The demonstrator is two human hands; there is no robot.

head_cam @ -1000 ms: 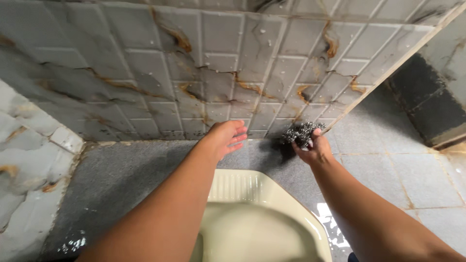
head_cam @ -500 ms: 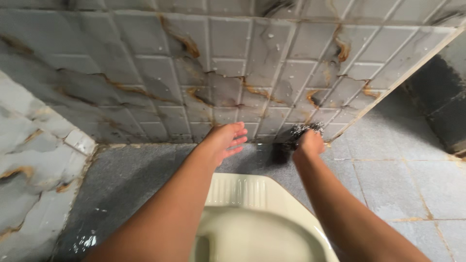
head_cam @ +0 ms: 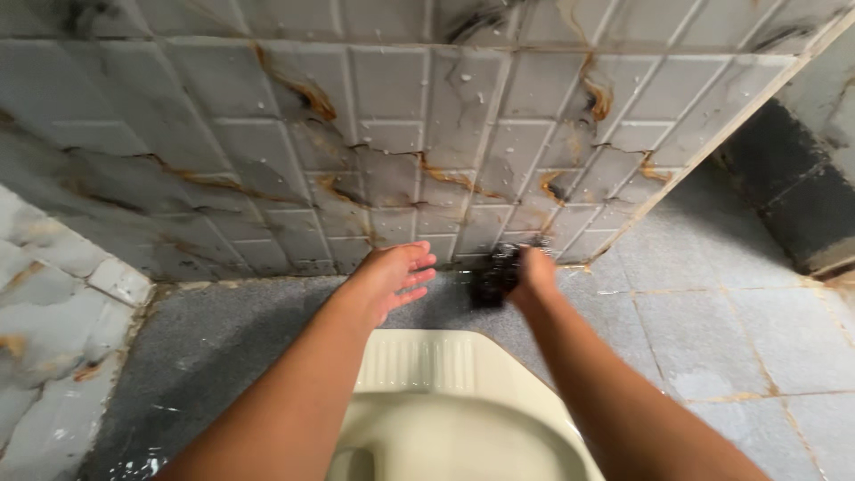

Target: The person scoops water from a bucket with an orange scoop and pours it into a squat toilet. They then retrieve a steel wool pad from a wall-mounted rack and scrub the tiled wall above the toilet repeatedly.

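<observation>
Two bare hands are in view: one left hand (head_cam: 389, 277), fingers spread and holding nothing, and one right hand (head_cam: 533, 273). There is one steel-wool scourer (head_cam: 499, 270) (dark and blurred, gripped by the right hand). One cream squat toilet pan (head_cam: 427, 392) sits below the arms. Two tiled walls show, one back wall (head_cam: 374, 134) and one left side wall (head_cam: 53, 312).

No packages, labels, signs — no screens

The right hand (head_cam: 533, 272) hides most of the blurred steel scourer (head_cam: 499, 267).
</observation>
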